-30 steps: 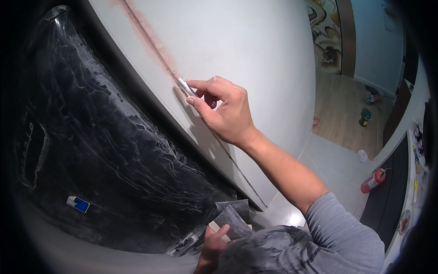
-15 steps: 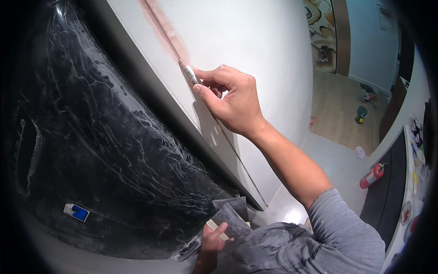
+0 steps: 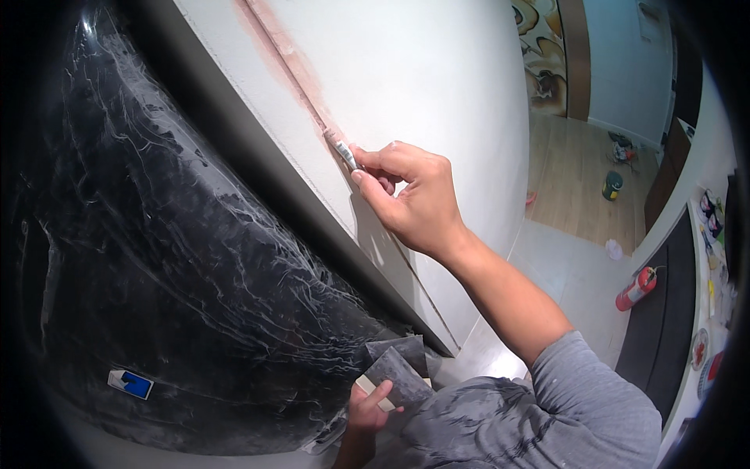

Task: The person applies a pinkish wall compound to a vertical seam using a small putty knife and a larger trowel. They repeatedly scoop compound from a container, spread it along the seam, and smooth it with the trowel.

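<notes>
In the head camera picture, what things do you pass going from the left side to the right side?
Small blue sticker on the black plastic-wrapped panel → pinkish filler strip on the white wall → right hand pinching a small metal tool → green can on the wooden floor → red fire extinguisher.

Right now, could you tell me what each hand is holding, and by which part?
Right hand pinches a small blade by its lower end; left hand grips a grey sheet by its bottom edge.

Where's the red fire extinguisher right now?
Head view, far right: the fire extinguisher lies on the pale floor beside the dark counter, beyond the right hand's forearm.
</notes>
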Demonstrator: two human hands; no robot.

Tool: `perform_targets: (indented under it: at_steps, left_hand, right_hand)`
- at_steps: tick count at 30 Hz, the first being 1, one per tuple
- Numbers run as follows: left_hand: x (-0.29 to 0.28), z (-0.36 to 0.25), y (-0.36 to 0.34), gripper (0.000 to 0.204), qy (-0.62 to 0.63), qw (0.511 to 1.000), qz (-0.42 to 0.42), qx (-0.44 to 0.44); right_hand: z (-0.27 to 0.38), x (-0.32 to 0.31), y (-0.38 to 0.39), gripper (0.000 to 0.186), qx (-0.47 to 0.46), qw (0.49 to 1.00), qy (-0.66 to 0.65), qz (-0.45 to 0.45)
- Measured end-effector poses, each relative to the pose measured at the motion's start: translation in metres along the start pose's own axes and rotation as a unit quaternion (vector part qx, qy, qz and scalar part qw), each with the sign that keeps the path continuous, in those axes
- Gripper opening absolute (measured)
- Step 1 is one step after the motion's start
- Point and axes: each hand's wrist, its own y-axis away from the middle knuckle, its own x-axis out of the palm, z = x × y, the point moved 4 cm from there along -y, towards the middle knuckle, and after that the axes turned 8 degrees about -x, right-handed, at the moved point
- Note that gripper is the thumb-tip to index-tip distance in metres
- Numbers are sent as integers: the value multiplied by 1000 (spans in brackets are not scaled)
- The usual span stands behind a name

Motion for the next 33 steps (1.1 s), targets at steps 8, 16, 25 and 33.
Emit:
perform_targets:
  at_steps: [8, 16, 25, 33]
  left_hand:
    - [4, -2, -1, 35, -15, 1000, -12, -16]
    - [10, -4, 2, 36, -12, 1000, -3, -1]
    - [7, -1, 5, 38, -14, 1000, -7, 13]
    - [8, 0, 5, 35, -10, 1000, -8, 17]
  right_hand:
    - [-2, -9, 24, 24, 44, 998, 15, 35]
    - [15, -28, 13, 26, 16, 1000, 15, 15]
    - [19, -10, -31, 26, -14, 1000, 8, 5]
    - [12, -8, -10, 27, 16, 998, 40, 36]
